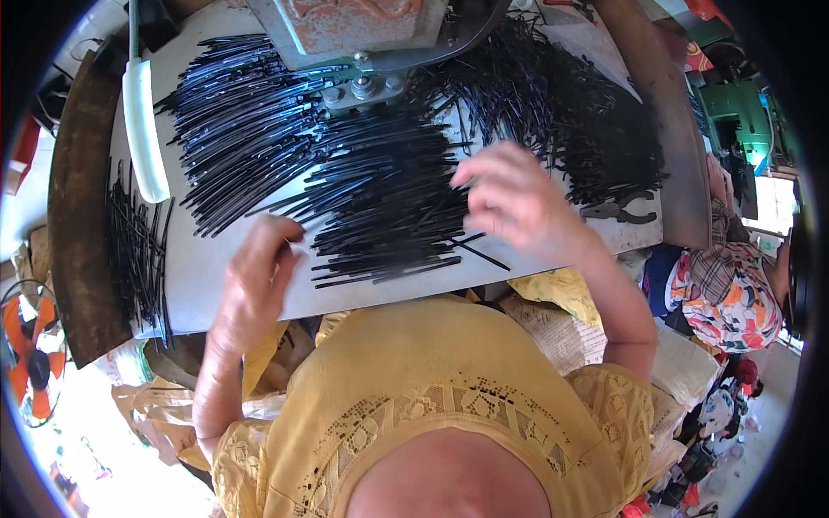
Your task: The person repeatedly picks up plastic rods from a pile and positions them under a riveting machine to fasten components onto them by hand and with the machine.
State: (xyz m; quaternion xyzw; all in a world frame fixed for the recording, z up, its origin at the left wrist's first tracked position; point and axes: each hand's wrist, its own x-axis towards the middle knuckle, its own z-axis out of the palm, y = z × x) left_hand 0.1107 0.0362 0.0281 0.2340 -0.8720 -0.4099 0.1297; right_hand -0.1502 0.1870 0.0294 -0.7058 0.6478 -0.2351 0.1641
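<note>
On the grey counter (242, 285) lies a broad heap of thin black rods (380, 203), spread from the far edge to near the front edge. The left hand (255, 276) rests at the heap's left front fringe, fingers loosely curled; whether it pinches a rod I cannot tell. The right hand (518, 203), blurred, hovers over the heap's right side with fingers half spread, gripping nothing visible. A metal press (363, 39) at the far edge is cut off above. Pliers (622, 210) lie near the right edge, a white bar (144, 129) toward the left edge.
</note>
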